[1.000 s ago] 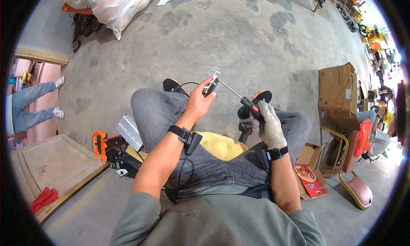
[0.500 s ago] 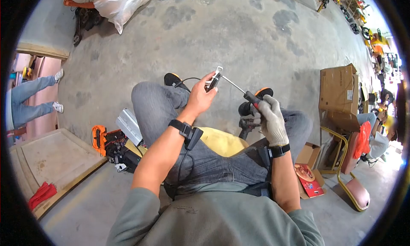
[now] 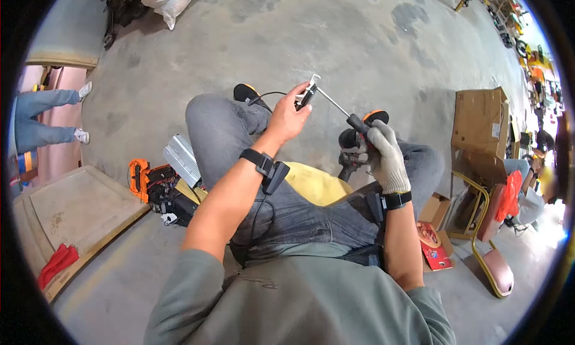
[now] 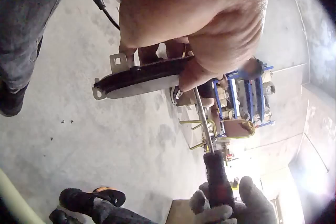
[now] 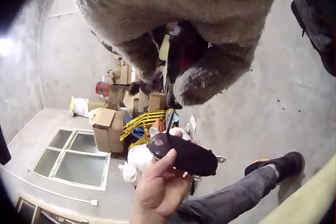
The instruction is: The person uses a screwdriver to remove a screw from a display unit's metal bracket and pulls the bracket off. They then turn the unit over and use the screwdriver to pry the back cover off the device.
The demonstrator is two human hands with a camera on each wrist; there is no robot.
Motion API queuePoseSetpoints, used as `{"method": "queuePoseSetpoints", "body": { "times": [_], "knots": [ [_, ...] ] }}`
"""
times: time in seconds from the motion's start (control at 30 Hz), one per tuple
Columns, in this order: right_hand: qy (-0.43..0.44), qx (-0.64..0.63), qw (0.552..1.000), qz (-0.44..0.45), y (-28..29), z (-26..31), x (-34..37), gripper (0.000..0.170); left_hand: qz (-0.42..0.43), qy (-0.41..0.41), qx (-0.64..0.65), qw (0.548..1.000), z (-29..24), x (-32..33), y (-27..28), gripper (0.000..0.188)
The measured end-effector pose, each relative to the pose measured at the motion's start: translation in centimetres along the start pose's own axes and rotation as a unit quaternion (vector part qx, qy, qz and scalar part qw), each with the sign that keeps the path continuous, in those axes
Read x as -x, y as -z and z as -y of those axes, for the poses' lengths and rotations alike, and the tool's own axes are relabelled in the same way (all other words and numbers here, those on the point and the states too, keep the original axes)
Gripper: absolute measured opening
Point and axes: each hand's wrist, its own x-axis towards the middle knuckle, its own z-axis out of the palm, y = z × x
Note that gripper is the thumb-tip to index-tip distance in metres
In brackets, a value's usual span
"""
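Observation:
A dark oblong part (image 4: 142, 78) with metal tabs and a cable is pinched between the thumb and fingers of the bare left hand (image 3: 288, 115). The gloved right hand (image 3: 386, 156) grips a black and red screwdriver (image 3: 359, 124). Its shaft points up and left, and its tip meets the part near the left thumb; the exact contact spot is hidden. In the right wrist view the part (image 5: 184, 153) shows its black face, with the left hand (image 5: 160, 190) below it. Glove fingers curl round the handle in the left wrist view.
A yellow pad (image 3: 314, 183) lies between the legs, with a power tool (image 3: 350, 159) beyond it. Left are a silver case (image 3: 182, 159), orange and black equipment (image 3: 160, 186) and a wooden panel (image 3: 78, 204). Cardboard boxes (image 3: 479, 123) and a chair frame stand right. Another person's legs show far left.
Both hands, with the part and screwdriver, have shifted slightly up and to the right in the head view. The camera view has also shifted a little. Both holds look the same.

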Motion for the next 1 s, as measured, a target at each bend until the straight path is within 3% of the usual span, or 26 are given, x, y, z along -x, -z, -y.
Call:
{"method": "queuePoseSetpoints", "body": {
  "times": [0.17,0.23,0.3,0.37,0.4,0.43,0.53,0.67,0.73,0.77,0.87,0.97,1.0],
  "knots": [
    [0.040,0.065,0.997,-0.021,1.0,0.0,-0.6,0.050,0.022,0.013,-0.016,1.000,0.4,-0.1,0.0,0.055],
    [-0.095,-0.008,0.995,0.015,1.7,0.7,-0.6,0.052,0.020,-0.006,-0.022,1.000,0.5,0.1,-0.1,0.054],
    [-0.067,-0.006,0.998,-0.007,0.4,-0.2,-0.4,0.044,0.020,-0.004,-0.008,1.000,0.0,0.2,-0.1,0.055],
    [0.052,0.069,0.994,-0.067,-0.7,-0.7,-0.2,0.036,0.014,0.017,-0.013,1.000,-0.2,0.4,0.0,0.055],
    [0.058,0.081,0.993,-0.060,-0.3,-0.9,-0.4,0.035,0.013,0.016,-0.011,1.000,0.0,0.3,-0.1,0.055],
    [0.059,0.081,0.993,-0.058,0.3,-1.0,-0.7,0.035,0.013,0.015,-0.008,1.000,0.1,0.2,-0.2,0.055],
    [-0.073,0.044,0.996,0.010,2.5,-0.6,-1.3,0.043,0.010,-0.014,-0.011,1.000,1.2,0.1,-0.4,0.056],
    [-0.009,0.001,1.000,0.008,0.0,-0.8,-0.5,0.033,0.009,0.007,-0.020,1.000,0.7,0.1,-0.3,0.057],
    [0.054,0.130,0.989,-0.054,0.0,-1.2,-0.7,0.034,0.009,0.009,-0.011,1.000,0.9,0.1,-0.4,0.057],
    [0.056,0.130,0.989,-0.053,0.0,-0.9,-0.8,0.034,0.011,0.012,-0.002,1.000,0.8,0.1,-0.4,0.057],
    [-0.054,0.061,0.996,-0.045,0.8,0.0,-0.8,0.044,0.022,0.020,-0.044,0.999,0.6,0.1,-0.3,0.056],
    [0.000,0.038,0.999,-0.018,0.5,-0.8,-0.7,0.047,0.030,0.057,-0.010,0.998,1.3,-0.1,-0.5,0.055],
    [0.005,0.048,0.999,0.003,0.4,-0.9,-0.8,0.051,0.015,0.032,-0.037,0.999,1.4,-0.1,-0.4,0.055]
  ]
}}
